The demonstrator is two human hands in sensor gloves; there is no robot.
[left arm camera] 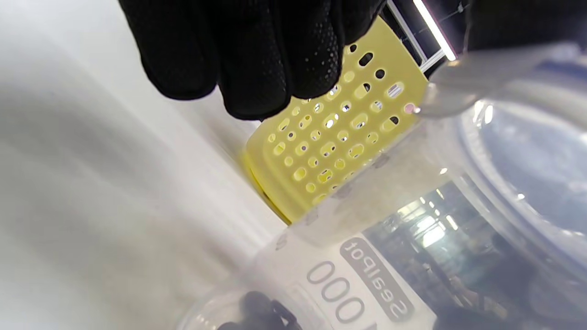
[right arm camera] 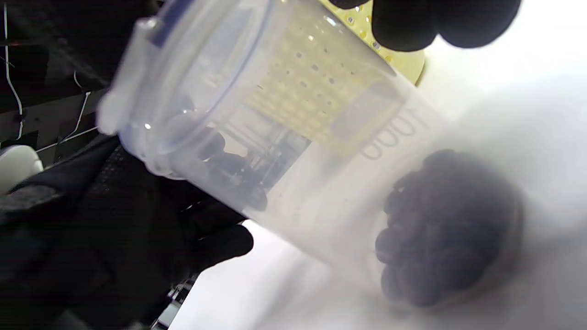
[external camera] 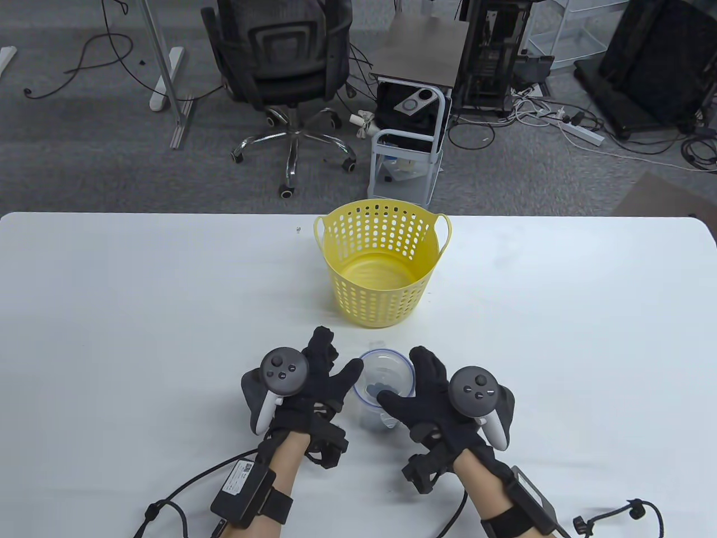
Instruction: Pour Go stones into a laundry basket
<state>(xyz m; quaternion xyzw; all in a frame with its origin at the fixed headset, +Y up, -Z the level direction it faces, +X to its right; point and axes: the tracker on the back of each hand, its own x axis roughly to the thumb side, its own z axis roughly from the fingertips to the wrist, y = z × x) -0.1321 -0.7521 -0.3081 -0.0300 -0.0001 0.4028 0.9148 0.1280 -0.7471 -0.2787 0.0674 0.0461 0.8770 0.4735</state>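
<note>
A clear plastic container [external camera: 386,372] with a blue-rimmed lid stands on the white table [external camera: 140,314], between my hands. Black Go stones [right arm camera: 440,229] lie in a heap at its bottom. The yellow perforated laundry basket [external camera: 375,302] stands upright just behind it, with nothing visible inside. My left hand [external camera: 341,353] is spread at the container's left side, thumb near the rim; its fingers [left arm camera: 257,55] hang clear of the container [left arm camera: 390,256]. My right hand [external camera: 400,375] is spread at the right side, thumb over the lid's near edge; its fingers [right arm camera: 412,23] reach past the container.
A tiny object [external camera: 297,229] lies on the table left of the basket. Beyond the far edge stand an office chair [external camera: 280,61] and a small cart [external camera: 411,112]. Glove cables [external camera: 185,493] trail at the near edge.
</note>
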